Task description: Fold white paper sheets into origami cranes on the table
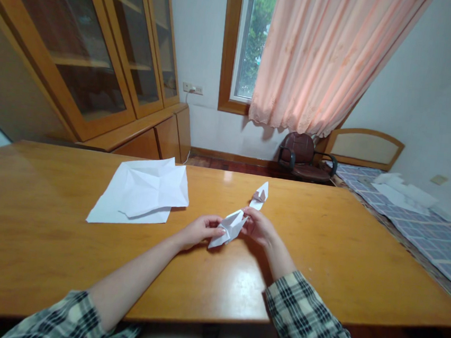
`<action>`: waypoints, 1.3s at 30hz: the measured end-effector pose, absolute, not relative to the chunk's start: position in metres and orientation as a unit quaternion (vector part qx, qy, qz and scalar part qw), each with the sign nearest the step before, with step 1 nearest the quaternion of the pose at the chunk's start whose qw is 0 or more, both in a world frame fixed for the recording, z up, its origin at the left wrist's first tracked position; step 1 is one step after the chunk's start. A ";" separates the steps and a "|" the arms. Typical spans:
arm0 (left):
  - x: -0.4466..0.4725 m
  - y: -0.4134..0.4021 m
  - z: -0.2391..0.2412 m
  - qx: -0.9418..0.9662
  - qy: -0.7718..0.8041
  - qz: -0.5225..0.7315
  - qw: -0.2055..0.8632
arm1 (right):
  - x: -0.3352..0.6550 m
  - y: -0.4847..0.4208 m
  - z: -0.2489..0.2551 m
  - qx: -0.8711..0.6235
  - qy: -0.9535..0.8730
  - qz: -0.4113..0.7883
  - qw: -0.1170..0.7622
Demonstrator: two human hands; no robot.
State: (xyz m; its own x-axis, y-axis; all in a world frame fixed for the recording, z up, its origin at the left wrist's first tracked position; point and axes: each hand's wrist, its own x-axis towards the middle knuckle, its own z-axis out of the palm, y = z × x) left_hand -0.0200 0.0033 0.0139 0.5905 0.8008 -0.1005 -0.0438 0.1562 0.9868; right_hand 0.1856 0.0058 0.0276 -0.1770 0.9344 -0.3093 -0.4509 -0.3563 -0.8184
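Head view: both hands are clamped on one small, faceted, folded white paper piece (231, 227), held just above or resting on the tabletop (305, 251) in front of the body; which of the two is hard to tell. The left hand (203, 229) has its grip on the lower end, thumb laid across the face; the right hand (259, 226) has its grip at the upper end, though its fingertips are partly hidden by the paper.

The piece should handle as very light, thin and crisp: stiff along its layered creases, soft and easily dented across the broad panels, and barely slippery. The sensible hold is a light pinch on the doubled edges, without squeezing the hollow between the flaps.

Just beyond the right hand lies a narrow, pointed white paper shape (264, 190) with a grey-brown patch, perhaps a folded piece or only shadow. Well to the left, a creased white paper sheet (157, 190), its surface raised in shallow ridges, overlaps a flatter white paper sheet (103, 208).

The tabletop is smooth, glossy yellow-brown wood that reflects light. Farther out stand a wooden cabinet with glass doors (98, 34), a gathered pink fabric curtain (320, 56) and a dark red-brown padded armchair (302, 151).
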 end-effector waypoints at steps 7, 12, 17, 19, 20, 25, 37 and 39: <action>-0.014 0.001 0.014 0.549 0.277 0.354 0.705 | 0.166 0.007 0.014 -0.441 -0.384 0.640 0.498; -0.011 0.004 0.015 0.510 0.298 0.401 0.700 | 0.157 0.012 0.007 -0.498 -0.427 0.544 0.523; -0.012 0.005 0.016 0.517 0.302 0.401 0.693 | 0.156 0.013 0.003 -0.523 -0.455 0.510 0.509; -0.012 0.005 0.016 0.526 0.316 0.393 0.685 | 0.156 0.012 0.002 -0.531 -0.465 0.504 0.498; -0.011 0.004 0.016 0.529 0.324 0.394 0.678 | 0.156 0.012 0.002 -0.534 -0.471 0.502 0.491; -0.012 0.007 0.016 0.536 0.349 0.420 0.644 | 0.159 0.011 0.005 -0.546 -0.516 0.460 0.474; -0.015 0.013 0.013 0.539 0.383 0.445 0.604 | 0.162 0.001 0.016 -0.451 -0.698 0.272 0.484; -0.014 0.013 0.012 0.540 0.385 0.446 0.601 | 0.160 0.003 0.013 -0.458 -0.695 0.267 0.485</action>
State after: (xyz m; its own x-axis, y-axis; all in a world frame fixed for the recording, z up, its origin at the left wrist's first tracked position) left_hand -0.0140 0.0132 0.0117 0.3045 0.9523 0.0188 -0.1205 0.0190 0.9925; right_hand 0.1603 0.0027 0.0130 -0.1095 0.8966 0.4291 0.3785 0.4368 -0.8161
